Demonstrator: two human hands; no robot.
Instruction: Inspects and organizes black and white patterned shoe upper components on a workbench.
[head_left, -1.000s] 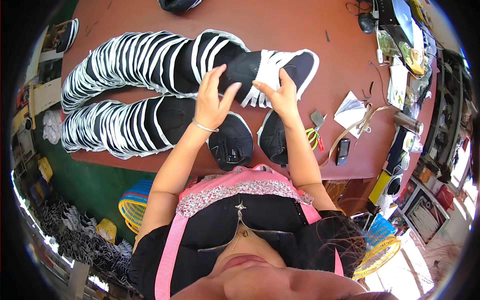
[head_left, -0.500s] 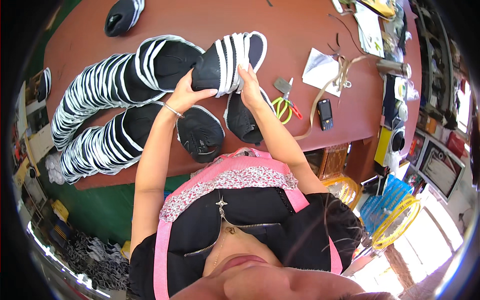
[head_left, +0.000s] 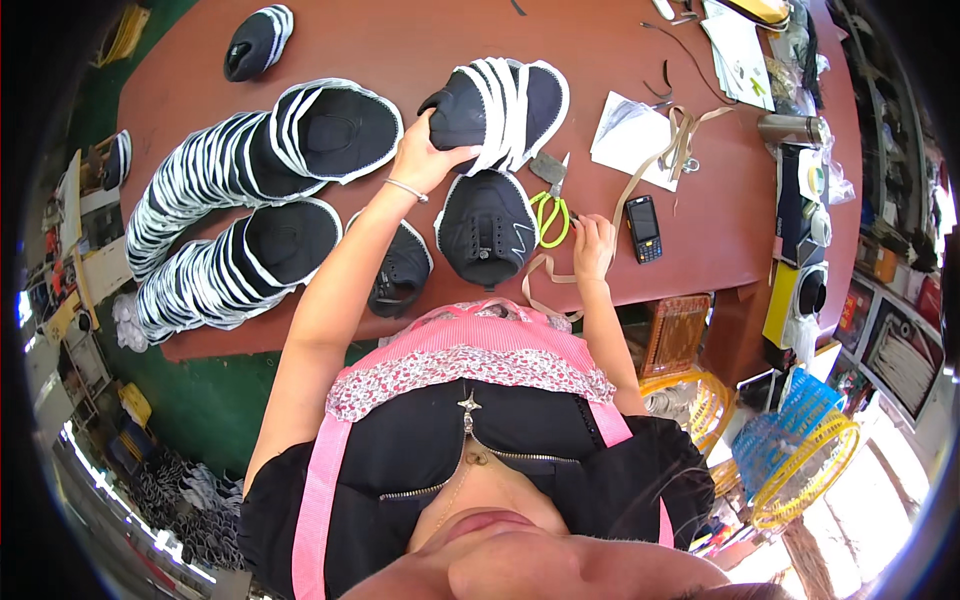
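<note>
My left hand [head_left: 430, 157] grips the near-left side of a short stack of black shoe uppers [head_left: 540, 100] with white trim strips lying across them. Below that stack lies a black shoe upper [head_left: 487, 230] with lace holes, and another black upper [head_left: 400, 270] rests left of it, partly behind my forearm. My right hand [head_left: 596, 245] is down on the table, fingers curled together, beside green-handled scissors [head_left: 550, 218]. A small dark tip shows at its fingertips; what it holds is mostly hidden. A tan strap [head_left: 545, 290] runs close by that hand.
Two long leaning rows of nested black uppers with white strips [head_left: 185, 205] fill the table's left. A single upper [head_left: 258, 45] sits at the far left. To the right are a handheld scanner [head_left: 645, 228], white paper [head_left: 630, 140] and a metal flask [head_left: 790, 130].
My right hand has left the stack and come down to where a red handle showed beside the scissors. My left hand has moved the stack right, away from the long row.
</note>
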